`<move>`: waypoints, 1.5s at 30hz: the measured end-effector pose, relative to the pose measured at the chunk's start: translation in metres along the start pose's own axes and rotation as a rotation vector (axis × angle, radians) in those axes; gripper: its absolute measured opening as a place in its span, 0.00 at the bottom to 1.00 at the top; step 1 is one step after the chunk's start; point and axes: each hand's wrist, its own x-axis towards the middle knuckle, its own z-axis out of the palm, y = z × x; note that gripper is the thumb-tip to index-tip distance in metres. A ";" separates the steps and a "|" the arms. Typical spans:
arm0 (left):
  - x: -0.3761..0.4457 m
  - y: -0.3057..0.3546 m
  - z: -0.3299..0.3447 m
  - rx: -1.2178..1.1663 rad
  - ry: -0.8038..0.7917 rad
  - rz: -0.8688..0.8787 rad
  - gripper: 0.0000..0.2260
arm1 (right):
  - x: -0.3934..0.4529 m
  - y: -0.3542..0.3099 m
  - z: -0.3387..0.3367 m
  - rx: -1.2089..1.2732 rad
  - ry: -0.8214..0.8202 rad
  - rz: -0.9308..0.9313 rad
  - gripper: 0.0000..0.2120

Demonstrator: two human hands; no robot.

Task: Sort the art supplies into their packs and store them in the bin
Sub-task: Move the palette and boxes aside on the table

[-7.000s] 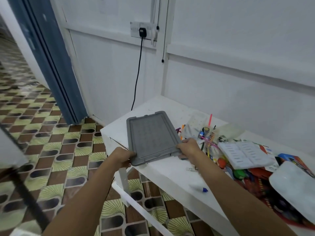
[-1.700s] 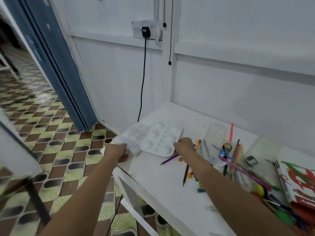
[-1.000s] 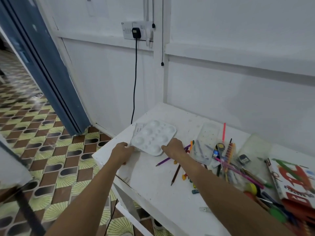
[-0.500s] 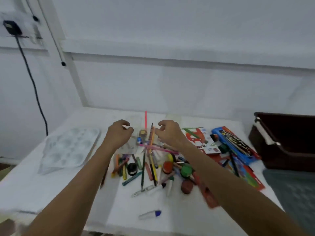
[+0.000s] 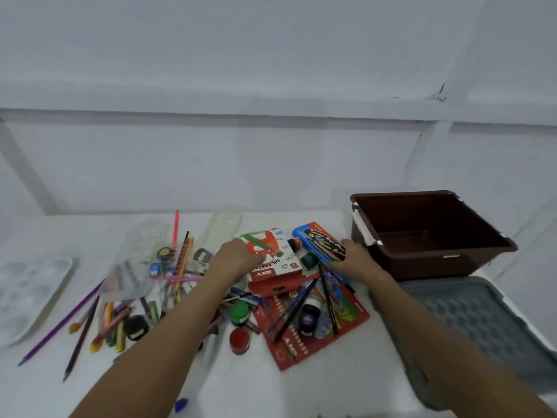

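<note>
Since half a second ago the view has swung right and both hands have moved from the pen pile over to the packs, bringing the whole bin into sight. A white bench (image 5: 301, 387) fills the lower view against a white wall. At its right end lies a grey lid (image 5: 482, 321), and just behind it stands a dark brown bin (image 5: 434, 257), open. Far left lies a white paint palette (image 5: 27, 297). In the middle, a flat red pack (image 5: 304, 342) lies under dark pens and small paint pots. Behind it sits a white and red oil pastel box (image 5: 280, 260), with a blue pen box (image 5: 319, 241) beside it. The left hand (image 5: 238, 260) rests on the pastel box's left edge, fingers curled; whether it grips cannot be told. The right hand (image 5: 357, 257) lies on the blue pen box's right end, beside the bin, its grasp likewise unclear. Loose pencils and crayons (image 5: 120, 321) scatter to the left.
</note>
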 end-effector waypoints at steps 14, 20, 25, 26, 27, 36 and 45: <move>-0.008 -0.007 0.006 -0.699 0.056 -0.183 0.10 | 0.010 0.005 0.001 0.233 0.091 -0.082 0.31; -0.018 -0.029 -0.036 -0.966 0.156 -0.142 0.10 | -0.003 -0.057 0.001 0.246 0.080 -0.234 0.34; -0.034 -0.072 -0.084 -1.037 0.244 -0.130 0.09 | -0.016 -0.142 0.030 0.366 -0.101 -0.387 0.31; -0.039 -0.083 -0.093 -1.048 0.264 -0.138 0.09 | -0.020 -0.162 0.040 0.385 -0.141 -0.411 0.32; -0.045 -0.096 -0.102 -1.061 0.290 -0.151 0.08 | -0.023 -0.181 0.051 0.405 -0.175 -0.433 0.32; -0.095 -0.241 -0.180 -1.105 0.560 -0.351 0.04 | -0.061 -0.345 0.174 0.407 -0.372 -0.520 0.37; -0.102 -0.356 -0.197 -1.121 0.629 -0.511 0.02 | -0.089 -0.426 0.264 0.201 -0.404 -0.468 0.38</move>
